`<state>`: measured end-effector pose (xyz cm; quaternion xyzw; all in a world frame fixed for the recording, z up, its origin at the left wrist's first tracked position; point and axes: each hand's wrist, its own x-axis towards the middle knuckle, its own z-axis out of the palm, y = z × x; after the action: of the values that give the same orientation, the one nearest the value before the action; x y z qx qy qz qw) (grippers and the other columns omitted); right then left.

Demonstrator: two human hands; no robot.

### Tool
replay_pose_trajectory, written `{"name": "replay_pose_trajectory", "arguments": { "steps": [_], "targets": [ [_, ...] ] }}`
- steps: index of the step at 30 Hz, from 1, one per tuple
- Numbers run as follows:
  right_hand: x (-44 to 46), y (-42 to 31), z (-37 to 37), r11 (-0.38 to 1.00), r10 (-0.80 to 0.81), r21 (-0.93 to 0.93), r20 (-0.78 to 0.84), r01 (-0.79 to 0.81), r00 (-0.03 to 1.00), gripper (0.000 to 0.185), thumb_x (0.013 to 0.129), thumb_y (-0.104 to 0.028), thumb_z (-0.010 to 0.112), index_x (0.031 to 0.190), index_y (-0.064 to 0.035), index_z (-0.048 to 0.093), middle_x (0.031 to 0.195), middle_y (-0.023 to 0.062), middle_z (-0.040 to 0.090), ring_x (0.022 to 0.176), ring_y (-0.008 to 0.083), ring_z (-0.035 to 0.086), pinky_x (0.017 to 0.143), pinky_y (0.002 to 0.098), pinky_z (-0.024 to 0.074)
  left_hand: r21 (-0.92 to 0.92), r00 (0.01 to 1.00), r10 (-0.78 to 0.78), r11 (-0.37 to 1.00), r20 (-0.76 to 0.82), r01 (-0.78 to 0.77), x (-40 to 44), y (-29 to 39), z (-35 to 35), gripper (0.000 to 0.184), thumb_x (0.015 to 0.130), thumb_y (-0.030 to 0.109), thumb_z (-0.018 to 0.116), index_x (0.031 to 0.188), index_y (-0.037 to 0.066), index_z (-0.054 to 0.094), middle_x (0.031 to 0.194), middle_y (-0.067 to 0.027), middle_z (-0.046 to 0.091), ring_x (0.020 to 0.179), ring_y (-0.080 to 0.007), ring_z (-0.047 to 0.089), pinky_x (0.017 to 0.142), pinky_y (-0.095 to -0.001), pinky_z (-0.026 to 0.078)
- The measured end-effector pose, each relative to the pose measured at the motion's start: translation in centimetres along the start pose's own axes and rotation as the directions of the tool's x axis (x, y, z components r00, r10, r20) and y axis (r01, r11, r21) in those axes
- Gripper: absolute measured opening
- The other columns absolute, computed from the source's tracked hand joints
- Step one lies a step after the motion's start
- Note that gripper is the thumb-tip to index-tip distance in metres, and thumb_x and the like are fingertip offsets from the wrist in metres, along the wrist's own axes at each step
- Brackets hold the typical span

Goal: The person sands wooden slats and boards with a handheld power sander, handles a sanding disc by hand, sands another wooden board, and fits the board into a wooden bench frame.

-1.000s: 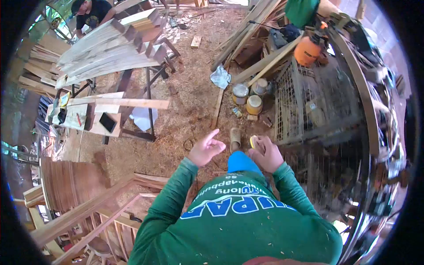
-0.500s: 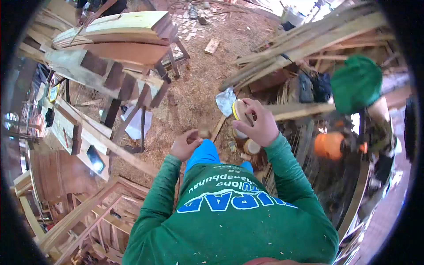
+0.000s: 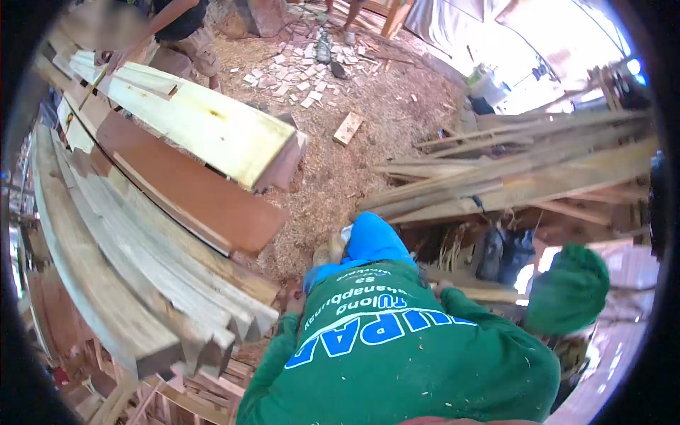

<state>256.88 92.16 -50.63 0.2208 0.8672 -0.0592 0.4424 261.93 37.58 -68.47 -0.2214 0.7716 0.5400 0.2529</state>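
Observation:
My left hand [image 3: 296, 303] is low beside my left hip, at the edge of my green shirt [image 3: 425, 354]. Only part of it shows, and its fingers are too blurred to read. Long pale timbers [image 3: 142, 262] lie close to its left. My right hand [image 3: 440, 287] is by my right hip, mostly hidden behind my shirt and sleeve. Whether it holds anything cannot be seen. Ahead of my body a knee in blue trousers [image 3: 379, 237] is bent forward.
A thick light plank [image 3: 205, 117] and a reddish-brown board [image 3: 191, 184] lie to the left, with a person [image 3: 180, 25] behind them. Stacked lumber [image 3: 524, 177] lies to the right, above a green cap-like thing [image 3: 570, 290]. A wood block [image 3: 348, 128] rests on shavings; scraps [image 3: 297, 71] lie beyond.
Both hands have dropped back from in front of me to my hips. The oval yellow-edged piece in my right hand has gone from sight. The view has shifted, showing more of the left planks.

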Motion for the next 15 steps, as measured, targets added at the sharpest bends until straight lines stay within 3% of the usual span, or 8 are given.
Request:
{"name": "replay_pose_trajectory", "arguments": {
  "steps": [1, 4, 6, 7, 8, 9, 13, 15],
  "targets": [
    [1.2, -0.1, -2.3, 0.993, 0.062, -0.106, 0.157, -0.046, 0.986, 0.064, 0.085, -0.057, 0.068, 0.122, -0.0049, 0.072, 0.130, 0.0234, 0.068, 0.123, 0.0396, 0.064, 0.105, 0.0482, 0.0506, 0.056, 0.999, -0.047, 0.997, -0.013, 0.048, 1.2, -2.5, 1.5, 0.063, 0.097, 0.052, 0.064, 0.138, 0.005, 0.059, 0.119, -0.0199, 0.072, 0.110, -0.0373, 0.069, 0.095, -0.0485, 0.054],
    [9.7, -2.4, -9.3, 0.971, 0.047, -0.238, 0.168, -0.006, 0.985, 0.080, 0.077, -0.057, 0.072, 0.138, -0.0060, 0.064, 0.140, 0.0289, 0.061, 0.129, 0.0418, 0.060, 0.109, 0.0464, 0.0482, 0.012, 0.961, -0.270, 0.963, 0.053, 0.269, 2.4, 0.7, 3.2, 0.068, 0.096, 0.056, 0.061, 0.141, 0.005, 0.056, 0.124, -0.0208, 0.069, 0.115, -0.0374, 0.065, 0.099, -0.0481, 0.051],
    [19.5, -6.2, -16.0, 0.990, 0.061, -0.124, -0.007, -0.061, 0.998, 0.087, 0.076, -0.060, 0.075, 0.139, -0.0015, 0.058, 0.135, 0.0315, 0.062, 0.126, 0.0467, 0.061, 0.106, 0.0502, 0.0510, -0.047, 0.934, -0.349, 0.934, 0.077, 0.353, 4.5, 4.3, 3.8, 0.072, 0.096, 0.059, 0.059, 0.143, 0.004, 0.054, 0.127, -0.0213, 0.067, 0.119, -0.0375, 0.063, 0.101, -0.0478, 0.049],
    [22.1, -10.2, -20.5, 0.956, -0.142, -0.269, -0.090, 0.113, 0.986, 0.086, 0.077, -0.060, 0.077, 0.138, -0.0031, 0.056, 0.128, 0.0301, 0.066, 0.117, 0.0459, 0.066, 0.101, 0.0510, 0.0539, -0.082, 0.928, -0.367, 0.925, 0.067, 0.372, 6.0, 6.6, 4.0, 0.074, 0.096, 0.061, 0.057, 0.144, 0.004, 0.053, 0.129, -0.0216, 0.066, 0.121, -0.0375, 0.061, 0.103, -0.0477, 0.048],
    [27.0, -13.9, -24.1, 0.969, -0.140, -0.229, -0.220, 0.088, 0.966, 0.102, 0.070, -0.063, 0.083, 0.147, -0.0051, 0.047, 0.131, 0.0285, 0.064, 0.118, 0.0452, 0.065, 0.104, 0.0506, 0.0516, -0.112, 0.922, -0.382, 0.916, 0.054, 0.386, 7.5, 8.6, 4.1, 0.076, 0.096, 0.062, 0.056, 0.145, 0.004, 0.052, 0.131, -0.0219, 0.065, 0.122, -0.0376, 0.060, 0.104, -0.0475, 0.047],
    [29.1, -18.7, -29.5, 0.942, -0.301, -0.227, -0.248, 0.247, 0.921, 0.101, 0.073, -0.059, 0.084, 0.149, -0.0072, 0.043, 0.133, 0.0269, 0.062, 0.122, 0.0439, 0.062, 0.107, 0.0500, 0.0490, -0.141, 0.921, -0.388, 0.910, 0.035, 0.389, 9.6, 10.6, 4.3, 0.078, 0.096, 0.063, 0.055, 0.146, 0.004, 0.051, 0.132, -0.0222, 0.064, 0.124, -0.0376, 0.059, 0.105, -0.0474, 0.046],
    [30.2, -37.7, -47.9, 0.809, -0.588, -0.119, -0.148, 0.576, 0.795, 0.096, 0.078, -0.057, 0.081, 0.151, -0.0095, 0.041, 0.138, 0.0272, 0.060, 0.125, 0.0426, 0.061, 0.106, 0.0506, 0.0484, -0.249, 0.923, -0.381, 0.900, -0.051, 0.358, 19.3, 19.7, 6.4, 0.086, 0.095, 0.069, 0.051, 0.150, 0.003, 0.047, 0.139, -0.0233, 0.059, 0.131, -0.0378, 0.054, 0.110, -0.0468, 0.042],
    [26.8, -44.1, -55.5, 0.805, -0.591, 0.000, -0.089, 0.593, 0.802, 0.094, 0.079, -0.056, 0.081, 0.151, -0.0101, 0.042, 0.139, 0.0282, 0.059, 0.125, 0.0427, 0.061, 0.106, 0.0509, 0.0484, -0.290, 0.932, -0.351, 0.905, -0.093, 0.312, 24.9, 24.8, 7.0, 0.089, 0.095, 0.072, 0.049, 0.151, 0.003, 0.045, 0.142, -0.0239, 0.057, 0.135, -0.0379, 0.051, 0.113, -0.0466, 0.040]
  ]
}}
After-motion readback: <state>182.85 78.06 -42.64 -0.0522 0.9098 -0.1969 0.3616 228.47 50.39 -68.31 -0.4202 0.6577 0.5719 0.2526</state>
